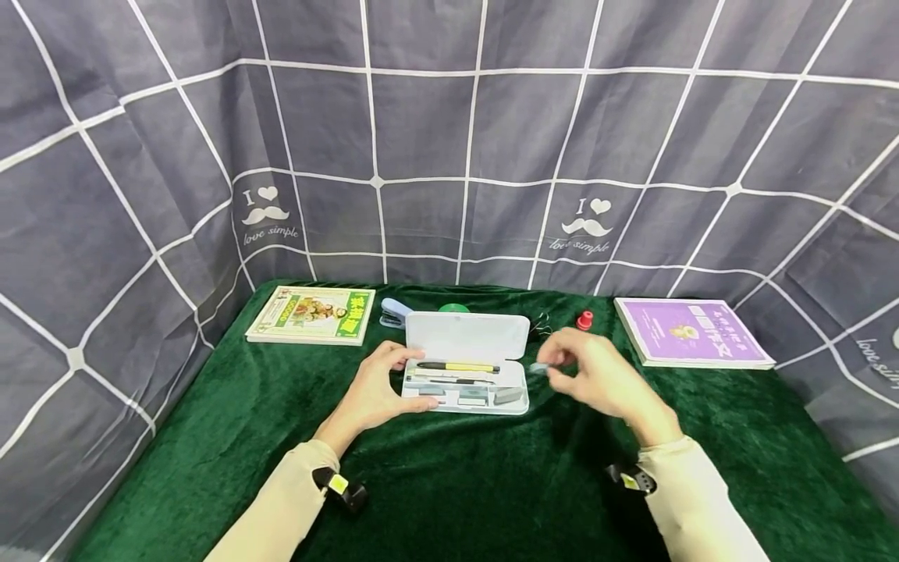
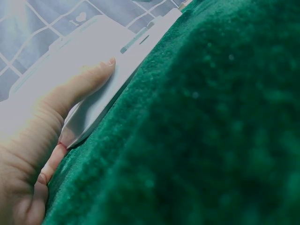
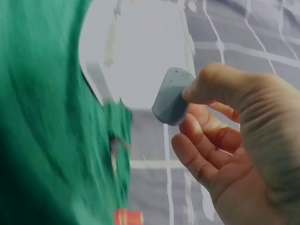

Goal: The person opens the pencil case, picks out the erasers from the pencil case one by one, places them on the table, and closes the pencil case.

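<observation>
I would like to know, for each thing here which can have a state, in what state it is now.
Pencil case: open, gripped at its left end by the left hand
Lid: raised, tilted back
Yellow pen: lying in the case
Grey-blue piece: pinched in the right hand, above the table
Green-and-yellow book: closed, flat
Purple book: closed, flat

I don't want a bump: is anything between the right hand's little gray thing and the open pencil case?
Nothing visible is. The right hand holds the little gray thing by the right end of the pencil case, whose lid stands open at the back.
</observation>
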Demonstrator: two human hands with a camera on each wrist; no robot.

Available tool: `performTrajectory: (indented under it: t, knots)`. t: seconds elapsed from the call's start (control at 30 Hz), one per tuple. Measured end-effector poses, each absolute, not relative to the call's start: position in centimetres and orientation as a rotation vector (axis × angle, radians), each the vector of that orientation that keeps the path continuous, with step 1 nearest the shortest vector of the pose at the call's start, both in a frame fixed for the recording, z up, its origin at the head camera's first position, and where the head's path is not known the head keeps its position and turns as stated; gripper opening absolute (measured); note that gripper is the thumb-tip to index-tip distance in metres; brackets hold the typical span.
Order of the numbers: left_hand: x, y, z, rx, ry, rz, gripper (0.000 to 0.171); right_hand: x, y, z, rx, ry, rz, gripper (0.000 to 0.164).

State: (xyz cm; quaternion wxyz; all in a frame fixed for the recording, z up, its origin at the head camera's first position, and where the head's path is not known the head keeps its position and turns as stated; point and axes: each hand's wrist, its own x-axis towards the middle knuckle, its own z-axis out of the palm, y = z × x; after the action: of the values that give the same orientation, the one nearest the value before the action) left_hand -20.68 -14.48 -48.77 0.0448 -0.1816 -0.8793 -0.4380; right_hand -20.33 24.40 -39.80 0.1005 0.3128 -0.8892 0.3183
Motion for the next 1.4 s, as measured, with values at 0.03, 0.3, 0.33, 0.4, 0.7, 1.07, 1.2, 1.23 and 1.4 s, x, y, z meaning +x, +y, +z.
performTrajectory:
  t: [0.03,0.3,0.33,0.4,0.7,1.07,1.2,1.23,1.4]
  knots:
    - [-20.7,-14.5,-48.8,-0.556,-2.687,-1.335,0.079,-20.4,25.2,-39.7,0.873,-2.627,0.948,0.031]
    - [-20.6,-14.6,-48.8,-0.560,-2.680,-1.329,0.079,-21.6,28.9,-41.2,0.684,-2.698,0.947,0.029]
    - [-20.6,-14.6,-48.9,-0.559,-2.681,-1.334,0.078,-21.8,29.1,-41.6,0.680,-2.717,0.941,0.028]
    - [-20.7,-14.5,-48.9,-0.565,-2.684,-1.336,0.078,-22.0,29.3,-42.3,0.689,-2.773,0.916,0.026]
    - [-20.8,-14.3,-48.9,-0.571,-2.670,-1.328,0.078,-22.3,29.3,-43.6,0.719,-2.929,0.925,0.027]
    - [-20.8,-14.5,-48.9,-0.548,-2.686,-1.334,0.079,-22.4,29.3,-43.5,0.698,-2.977,0.968,0.031]
    - [-20.8,-14.5,-48.8,-0.553,-2.687,-1.328,0.079,-22.2,29.5,-42.9,0.684,-2.949,0.959,0.034]
    - [-20.8,-14.5,-48.8,-0.552,-2.689,-1.327,0.079,-22.2,29.5,-42.7,0.682,-2.920,0.959,0.035]
    - [-20.7,-14.5,-48.8,-0.546,-2.702,-1.320,0.079,-22.0,28.5,-41.7,0.741,-2.677,1.028,0.037]
